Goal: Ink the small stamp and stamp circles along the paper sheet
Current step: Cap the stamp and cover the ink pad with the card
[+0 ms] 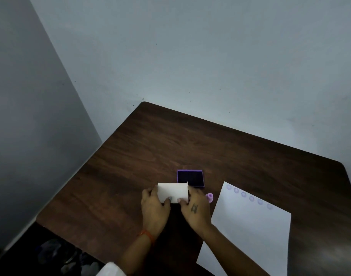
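Stamp (pixel 209 197), small and pink, lies on the dark table (pixel 130 156) between the right hand (pixel 196 210) and the paper sheet (pixel 250 232), which carries 6 purple circles along its top edge. Both hands, left hand (pixel 153 208) included, hold a white lid (pixel 173 192) just in front of the open ink pad (pixel 190 178). Inky fingers could smudge the sheet; a careless wrist might knock the stamp rolling.

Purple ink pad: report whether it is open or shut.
Open. The purple ink pad shows its dark inking surface; both hands hold a white lid-like piece beside it.
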Available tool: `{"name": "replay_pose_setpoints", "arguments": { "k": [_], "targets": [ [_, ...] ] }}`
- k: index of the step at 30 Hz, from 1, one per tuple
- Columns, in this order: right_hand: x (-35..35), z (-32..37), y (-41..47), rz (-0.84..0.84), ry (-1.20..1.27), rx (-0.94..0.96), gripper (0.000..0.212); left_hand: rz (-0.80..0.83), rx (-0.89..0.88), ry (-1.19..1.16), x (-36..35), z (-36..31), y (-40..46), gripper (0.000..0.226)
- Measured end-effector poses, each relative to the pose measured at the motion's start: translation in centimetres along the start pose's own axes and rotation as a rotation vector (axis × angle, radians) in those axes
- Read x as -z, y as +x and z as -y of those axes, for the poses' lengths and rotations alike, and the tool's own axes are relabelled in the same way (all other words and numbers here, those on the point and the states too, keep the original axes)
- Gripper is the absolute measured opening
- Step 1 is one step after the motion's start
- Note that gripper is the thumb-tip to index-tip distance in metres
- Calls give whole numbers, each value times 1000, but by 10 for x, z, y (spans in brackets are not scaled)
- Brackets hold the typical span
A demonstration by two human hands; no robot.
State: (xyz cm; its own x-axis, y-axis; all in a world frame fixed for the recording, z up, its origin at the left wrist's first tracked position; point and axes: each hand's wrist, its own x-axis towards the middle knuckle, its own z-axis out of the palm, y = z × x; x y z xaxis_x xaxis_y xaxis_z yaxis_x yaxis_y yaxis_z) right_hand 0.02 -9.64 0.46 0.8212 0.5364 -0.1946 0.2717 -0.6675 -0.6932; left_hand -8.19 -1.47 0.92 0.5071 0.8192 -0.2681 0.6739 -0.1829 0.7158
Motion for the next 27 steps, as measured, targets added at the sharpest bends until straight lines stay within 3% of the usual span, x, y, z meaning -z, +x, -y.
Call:
{"name": "replay_pose_setpoints", "arguments": {
  "k": [7,27],
  "targets": [
    [38,-1,30,-183,-1,-26,36,30,-102,-46,-12,-42,19,49],
    [29,-26,52,-79,10,-225,37,82,26,10,-48,-41,31,42]
  ]
}}
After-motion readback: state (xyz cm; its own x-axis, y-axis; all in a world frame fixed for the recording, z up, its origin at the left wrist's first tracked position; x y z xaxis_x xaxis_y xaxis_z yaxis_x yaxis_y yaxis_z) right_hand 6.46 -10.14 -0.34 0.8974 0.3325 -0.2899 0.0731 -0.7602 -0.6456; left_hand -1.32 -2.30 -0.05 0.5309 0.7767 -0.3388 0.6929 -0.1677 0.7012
